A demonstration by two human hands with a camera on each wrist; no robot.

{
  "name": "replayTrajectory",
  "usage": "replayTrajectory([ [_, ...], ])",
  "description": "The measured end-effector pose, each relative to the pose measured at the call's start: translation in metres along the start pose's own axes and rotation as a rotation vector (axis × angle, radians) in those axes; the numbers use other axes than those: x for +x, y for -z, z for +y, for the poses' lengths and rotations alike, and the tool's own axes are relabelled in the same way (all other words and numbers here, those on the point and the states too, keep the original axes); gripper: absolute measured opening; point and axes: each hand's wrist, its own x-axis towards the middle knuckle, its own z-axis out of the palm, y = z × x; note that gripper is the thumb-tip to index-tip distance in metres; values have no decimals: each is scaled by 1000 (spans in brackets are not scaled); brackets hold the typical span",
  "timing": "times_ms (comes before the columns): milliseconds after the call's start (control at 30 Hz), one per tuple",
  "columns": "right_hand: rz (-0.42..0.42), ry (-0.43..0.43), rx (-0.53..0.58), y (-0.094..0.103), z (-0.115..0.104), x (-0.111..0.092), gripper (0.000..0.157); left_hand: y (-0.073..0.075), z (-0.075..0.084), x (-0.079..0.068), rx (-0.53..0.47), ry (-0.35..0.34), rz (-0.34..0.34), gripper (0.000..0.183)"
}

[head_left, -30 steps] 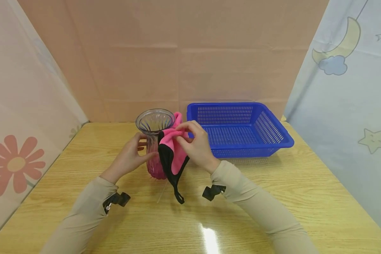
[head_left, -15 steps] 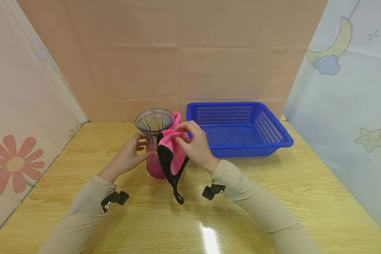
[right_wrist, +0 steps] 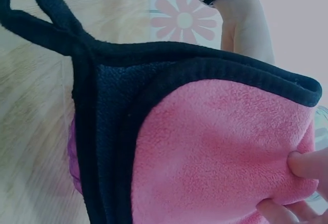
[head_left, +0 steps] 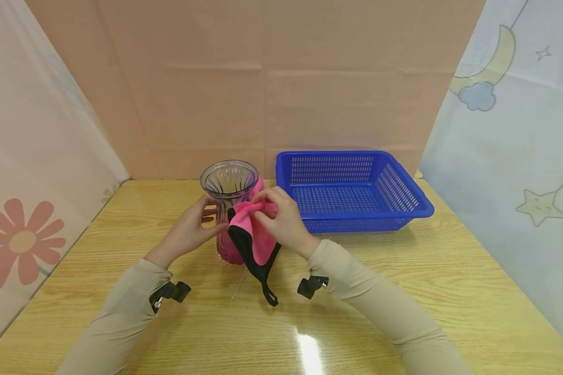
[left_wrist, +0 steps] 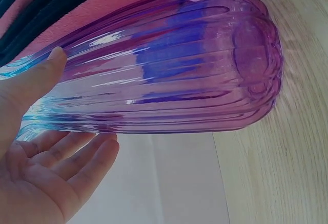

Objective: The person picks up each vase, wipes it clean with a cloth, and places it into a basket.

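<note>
A ribbed glass vase (head_left: 230, 252), clear bluish at its flared rim and pink-purple toward the base, stands upright on the table. My left hand (head_left: 187, 229) holds it from the left, thumb on the near side, other fingers round the far side; the left wrist view shows the thumb and fingertips against the glass (left_wrist: 169, 70). My right hand (head_left: 286, 224) pinches a folded pink cleaning cloth (head_left: 262, 250) with black edging against the vase's right side. A black hanging loop (head_left: 270, 296) dangles from the cloth's lower corner. Part of the cloth lies behind the vase.
A blue plastic basket (head_left: 352, 214) with slotted walls stands right of the vase, near the back edge of the wooden table (head_left: 244, 338). An orange-beige sheet hangs behind, and patterned sheets flank both sides.
My right hand has moved slightly down and toward me with the cloth, and the loop has swung a little right. The left hand and the vase stay in place.
</note>
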Motion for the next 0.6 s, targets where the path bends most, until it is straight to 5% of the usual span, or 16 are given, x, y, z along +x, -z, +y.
replayTrajectory([
  [600, -91, -8, -117, -4, 7, -10, 14, 0, 0, 1, 29, 46, -14, 65],
])
